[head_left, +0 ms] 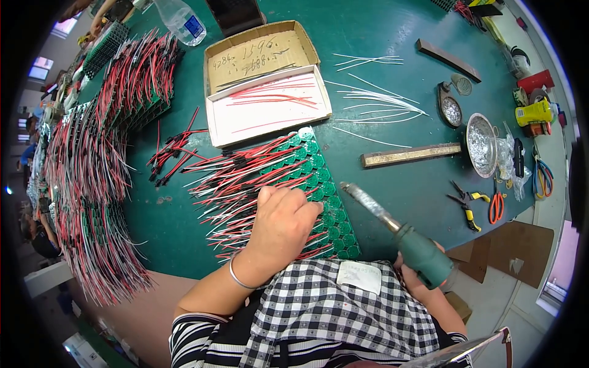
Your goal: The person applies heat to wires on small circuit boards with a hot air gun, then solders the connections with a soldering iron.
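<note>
My left hand [283,222], with a bracelet at its wrist, is closed over a panel of green round circuit boards [336,228]. Its fingertips are curled down at the boards, and whatever they pinch is hidden. Red, white and black wires [230,184] stick out leftward from the panel in rows, while its right-hand columns carry none. In my right hand [412,283] is a soldering iron [426,254], gripped by its green handle. The iron's silvery tip points up and left, just right of the panel and apart from it.
Beyond the panel sits a cardboard box [264,129] with red wires inside. Loose white wires [380,101] lie right of it. Stacked wired panels [92,165] fill the left. Rightward are a bar [411,155], a metal dish [480,146], pliers [469,214] and scissors [496,205].
</note>
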{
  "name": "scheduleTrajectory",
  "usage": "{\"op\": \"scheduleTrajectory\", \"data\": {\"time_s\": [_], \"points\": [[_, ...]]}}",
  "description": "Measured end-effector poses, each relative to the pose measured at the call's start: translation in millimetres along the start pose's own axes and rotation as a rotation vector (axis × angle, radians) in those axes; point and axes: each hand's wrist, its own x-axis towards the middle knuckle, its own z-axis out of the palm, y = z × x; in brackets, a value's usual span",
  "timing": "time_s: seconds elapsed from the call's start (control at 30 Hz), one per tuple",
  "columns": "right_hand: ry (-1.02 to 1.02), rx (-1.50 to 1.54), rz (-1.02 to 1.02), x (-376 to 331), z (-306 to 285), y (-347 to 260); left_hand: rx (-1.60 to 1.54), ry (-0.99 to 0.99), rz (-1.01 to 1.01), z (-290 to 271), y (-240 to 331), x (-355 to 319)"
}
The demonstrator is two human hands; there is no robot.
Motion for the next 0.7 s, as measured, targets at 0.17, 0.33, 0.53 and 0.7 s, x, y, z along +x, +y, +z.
{"op": "scheduleTrajectory", "data": {"time_s": [0.17,0.33,0.53,0.7], "points": [[-0.052,0.208,0.139,-5,2,1,0.001,-0.006,-0.002,0,0,-1],[-0.062,0.17,0.036,-3,-1,-1,-0.022,0.026,-0.011,3,0,-1],[-0.064,0.206,0.229,-9,2,-5,0.065,0.041,0.012,3,2,2],[-0.033,0.092,0.134,-12,4,-4,0.068,0.047,0.014,4,1,1]]}}
